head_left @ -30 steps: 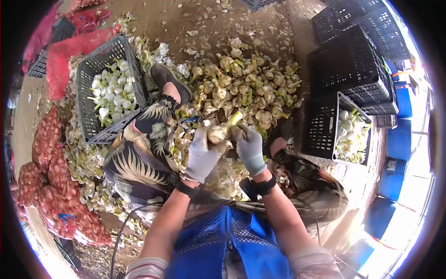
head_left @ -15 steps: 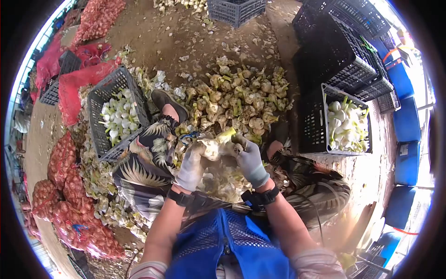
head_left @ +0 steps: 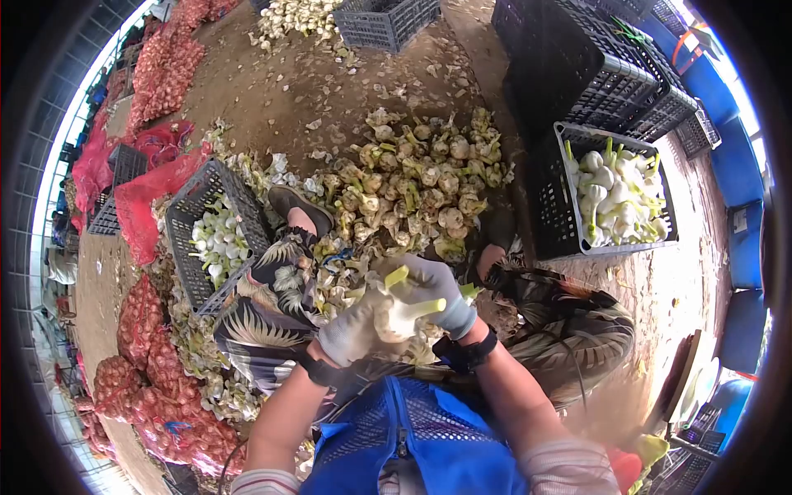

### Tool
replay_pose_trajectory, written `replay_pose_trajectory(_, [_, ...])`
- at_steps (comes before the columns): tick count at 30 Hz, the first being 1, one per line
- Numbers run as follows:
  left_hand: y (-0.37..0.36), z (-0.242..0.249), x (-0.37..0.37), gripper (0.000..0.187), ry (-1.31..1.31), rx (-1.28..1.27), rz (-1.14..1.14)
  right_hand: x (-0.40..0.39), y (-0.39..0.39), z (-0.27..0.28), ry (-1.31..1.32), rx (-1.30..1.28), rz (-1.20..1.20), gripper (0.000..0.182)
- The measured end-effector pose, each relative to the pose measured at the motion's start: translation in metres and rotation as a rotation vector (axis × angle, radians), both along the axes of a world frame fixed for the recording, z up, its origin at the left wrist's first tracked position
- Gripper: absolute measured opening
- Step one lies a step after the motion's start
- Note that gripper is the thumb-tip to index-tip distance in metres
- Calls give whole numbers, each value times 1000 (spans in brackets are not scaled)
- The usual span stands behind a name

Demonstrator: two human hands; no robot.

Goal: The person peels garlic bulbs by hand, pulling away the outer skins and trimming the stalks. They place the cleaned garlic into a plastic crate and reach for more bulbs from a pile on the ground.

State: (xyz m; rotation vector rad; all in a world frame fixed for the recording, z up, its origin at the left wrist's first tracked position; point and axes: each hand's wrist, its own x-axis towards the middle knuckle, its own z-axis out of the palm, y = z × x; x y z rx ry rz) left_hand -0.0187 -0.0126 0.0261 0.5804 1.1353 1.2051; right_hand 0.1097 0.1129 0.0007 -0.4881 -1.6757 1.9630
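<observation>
A pale garlic bulb (head_left: 394, 322) with a cut green-white stem pointing right is gripped in my left hand (head_left: 346, 328), which wears a light work glove. My right hand (head_left: 436, 290), gloved too, is curled close against the bulb's far side, its fingers closed; I cannot tell what they hold. A second yellow-green stem end (head_left: 397, 276) sticks up between the two hands. Just beyond them a heap of untrimmed garlic bulbs (head_left: 421, 181) with dirty skins lies on the ground. Loose peelings surround my hands, between my legs.
At the right, a black crate (head_left: 549, 194) holds cleaned garlic (head_left: 619, 198); taller stacked crates (head_left: 569, 70) stand behind it. To the left is another crate (head_left: 183, 216) with garlic. Red net sacks (head_left: 157, 371) fill the lower left. A grey crate (head_left: 388, 29) stands at the far top.
The bulb and both hands have come closer to my body, and the bulb now shows its stem to the right. My right hand has moved in over the bulb. The view has shifted slightly.
</observation>
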Motion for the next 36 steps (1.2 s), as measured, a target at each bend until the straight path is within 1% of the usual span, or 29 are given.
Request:
replay_pose_trajectory(1, [7, 18, 1, 60, -318, -166, -17, 3, 0, 5, 17, -156, -49, 41])
replay_pose_trajectory(2, [6, 0, -3, 60, -319, -165, -21, 5, 7, -5, -64, 19, -143, 43])
replay_pose_trajectory(3, [0, -33, -10, 60, -23, -107, -76, 11, 16, -26, -145, 194, -233, 46])
replay_pose_trajectory(4, [-2, -50, -15, 60, 274, -46, -126, 19, 22, -60, -290, 286, -214, 47])
replay_pose_trajectory(5, [4, -40, -15, 60, 273, -41, -121, 19, 22, -51, -290, 291, -210, 47])
replay_pose_trajectory(7, [18, -14, -9, 62, -497, -127, 185, 19, 14, -23, 101, -363, 19, 49])
replay_pose_trajectory(8, [15, -36, -6, 58, -484, -114, 312, 15, 6, -27, 158, -485, 78, 50])
replay_pose_trajectory(9, [17, -41, -6, 58, -488, -115, 314, 15, 5, -20, -13, -441, 41, 53])
replay_pose_trajectory(11, [23, -50, -12, 48, -452, -118, 398, 15, 6, -24, -29, -361, -5, 49])
replay_pose_trajectory(12, [27, -45, -14, 35, -426, -106, 387, 15, 6, -23, -30, -362, -7, 49])
replay_pose_trajectory(13, [25, -39, -14, 35, -429, -107, 386, 15, 6, -19, -27, -320, -48, 44])
replay_pose_trajectory(15, [20, -5, -9, 25, 247, -134, 469, 15, 8, -22, -26, -269, -91, 40])
replay_pose_trajectory(16, [14, 23, -7, 20, 516, -151, 407, 14, 7, -34, 46, -277, -183, 37])
replay_pose_trajectory(17, [5, 28, -7, 22, 573, -136, 406, 14, 4, -44, 116, -289, -276, 35])
replay_pose_trajectory(18, [-8, 27, -5, 19, 580, -74, 391, 14, 8, -51, 86, -436, -315, 31])
replay_pose_trajectory(19, [-22, 26, -3, 17, 587, -10, 376, 13, 7, -58, 83, -436, -316, 31])
replay_pose_trajectory(21, [-49, 21, -4, 14, 542, -117, 475, 10, 6, -70, 96, -686, -470, 22])
replay_pose_trajectory(22, [-64, 18, -18, 37, 860, -157, 424, 8, 3, -71, 125, -689, -569, 13])
replay_pose_trajectory(23, [-75, 3, -34, 35, 1529, 129, 338, 8, 6, -71, 125, -689, -573, 13])
replay_pose_trajectory(25, [-77, 12, -44, 24, 569, -105, 653, 9, 13, -75, -46, -896, -711, 6])
replay_pose_trajectory(26, [-74, 14, -51, 28, 847, -293, 432, 11, 14, -84, -62, -887, -688, 4])
replay_pose_trajectory(27, [-59, 21, -36, 42, 1141, -320, 241, 8, 10, -79, -61, -887, -683, 4])
replay_pose_trajectory(28, [-60, -5, -36, 56, 1402, -140, 86, 3, 5, -67, -76, -778, -647, 6])
replay_pose_trajectory(30, [-23, 2, -18, 68, 1424, 111, 101, -5, -4, -38, -111, -624, -578, 16])
replay_pose_trajectory(31, [-9, -6, -16, 68, 1420, 115, 97, -5, -7, -38, -113, -624, -584, 16])
replay_pose_trajectory(33, [15, -26, -14, 67, 1101, 282, 160, -2, -9, -36, -287, -366, -511, 14])
replay_pose_trajectory(34, [16, -39, -19, 54, 889, 140, 75, 1, -8, -37, -290, -363, -519, 14])
replay_pose_trajectory(35, [15, -59, -18, 38, 836, 119, 179, 3, -7, -40, -262, -457, -539, 15])
replay_pose_trajectory(36, [19, -39, -13, 32, 972, 159, 151, 6, -5, -45, -232, -551, -559, 16])
